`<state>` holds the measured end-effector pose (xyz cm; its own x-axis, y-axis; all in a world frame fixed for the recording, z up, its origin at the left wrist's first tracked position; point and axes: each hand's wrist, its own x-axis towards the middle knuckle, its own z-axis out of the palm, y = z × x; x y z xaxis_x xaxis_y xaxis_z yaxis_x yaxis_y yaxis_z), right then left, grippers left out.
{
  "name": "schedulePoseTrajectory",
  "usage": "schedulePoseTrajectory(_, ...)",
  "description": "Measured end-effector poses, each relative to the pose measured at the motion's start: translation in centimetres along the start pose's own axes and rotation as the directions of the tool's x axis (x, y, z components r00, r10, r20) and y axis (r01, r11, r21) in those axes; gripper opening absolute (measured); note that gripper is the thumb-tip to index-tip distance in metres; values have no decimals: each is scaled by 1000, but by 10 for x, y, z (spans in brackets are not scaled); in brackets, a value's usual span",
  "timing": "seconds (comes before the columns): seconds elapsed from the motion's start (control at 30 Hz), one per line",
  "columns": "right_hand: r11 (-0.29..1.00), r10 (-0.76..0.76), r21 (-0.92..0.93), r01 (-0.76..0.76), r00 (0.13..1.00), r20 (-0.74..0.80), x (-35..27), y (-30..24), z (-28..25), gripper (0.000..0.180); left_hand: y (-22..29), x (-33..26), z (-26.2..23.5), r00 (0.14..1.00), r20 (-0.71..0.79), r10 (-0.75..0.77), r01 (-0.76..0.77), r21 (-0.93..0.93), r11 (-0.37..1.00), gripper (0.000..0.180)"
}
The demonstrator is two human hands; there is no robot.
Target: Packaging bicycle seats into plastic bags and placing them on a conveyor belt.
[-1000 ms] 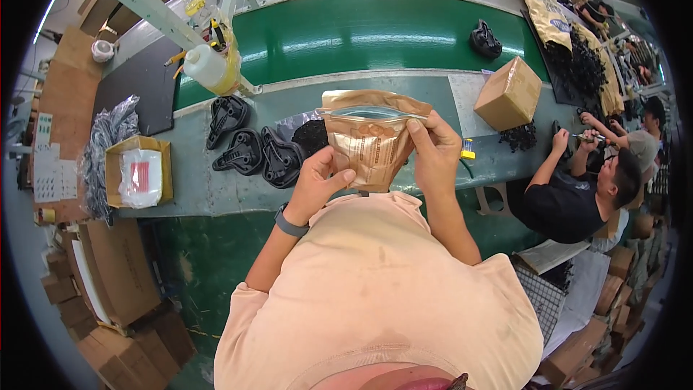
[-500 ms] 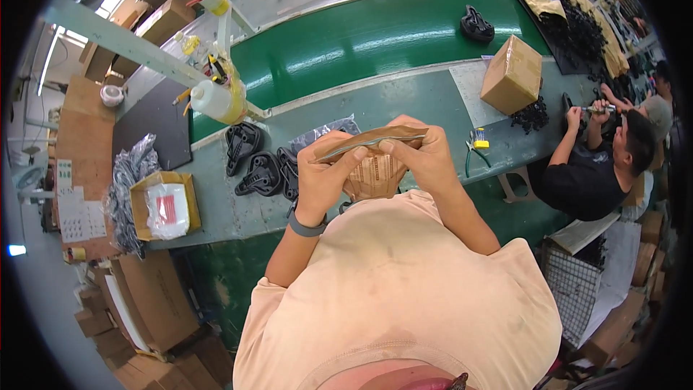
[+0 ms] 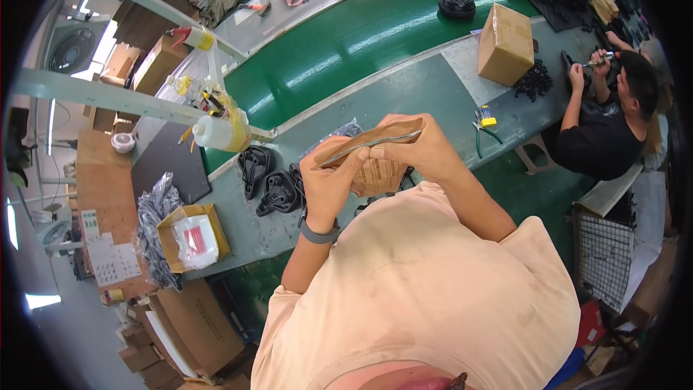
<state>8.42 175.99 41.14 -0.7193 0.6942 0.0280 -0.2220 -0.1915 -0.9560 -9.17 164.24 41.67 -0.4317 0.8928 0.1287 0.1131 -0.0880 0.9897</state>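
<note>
A brown paper bag (image 3: pixel 375 178) with printed markings hangs in front of my chest, gripped along its upper edge by both hands. My left hand (image 3: pixel 326 186), with a dark band on the wrist, pinches the left part of the edge. My right hand (image 3: pixel 432 150) pinches the right part. The thumbs meet near the middle of the edge, where a pale strip runs across. What is inside the bag is hidden. Beyond my left hand, black plastic parts (image 3: pixel 279 193) lie on the grey bench (image 3: pixel 404 105), beside a clear plastic bag (image 3: pixel 349 130).
A yellow box (image 3: pixel 166 240) and grey plastic wrapping (image 3: pixel 155 220) sit at the bench's left. To the right are pliers (image 3: pixel 479 137), a cardboard carton (image 3: pixel 504 45) and small black pieces (image 3: pixel 534 81). A green conveyor belt (image 3: pixel 346 36) runs behind. A co-worker (image 3: pixel 603 126) handles a tool at right.
My thumbs have come together at the middle of the bag's edge; before, they were apart. The whole view has turned, shifting bench items at left rightward and the carton upward.
</note>
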Motion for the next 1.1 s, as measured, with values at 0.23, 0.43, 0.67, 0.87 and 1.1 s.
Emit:
schedulePoseTrajectory(0.23, 980, -133, -163, 114, 985, -109, -10, -5, -5, 16, 1, 2, 5, 997, 50, 57, -61, 78, 995, 20)
schedulePoseTrajectory(0.43, 998, -30, -59, 20, 984, -178, -23, -22, -19, 18, 7, 3, 13, 1000, -28, 3, -8, -167, 986, 23)
schedulePoseTrajectory(0.67, 987, -161, -8, 163, 962, -219, -29, -19, -31, 17, 7, 3, 21, 986, 17, -165, 153, -490, 859, 28)
schedulePoseTrajectory(0.87, 928, 89, 373, 11, 964, -250, -23, 1, -40, 25, 0, 14, 39, 960, 51, -275, 246, -617, 747, 30)
schedulePoseTrajectory(1.1, 995, 22, 98, 0, 974, -223, -28, 24, -69, 25, -36, 13, 61, 962, 111, -250, 273, -354, 895, 43)
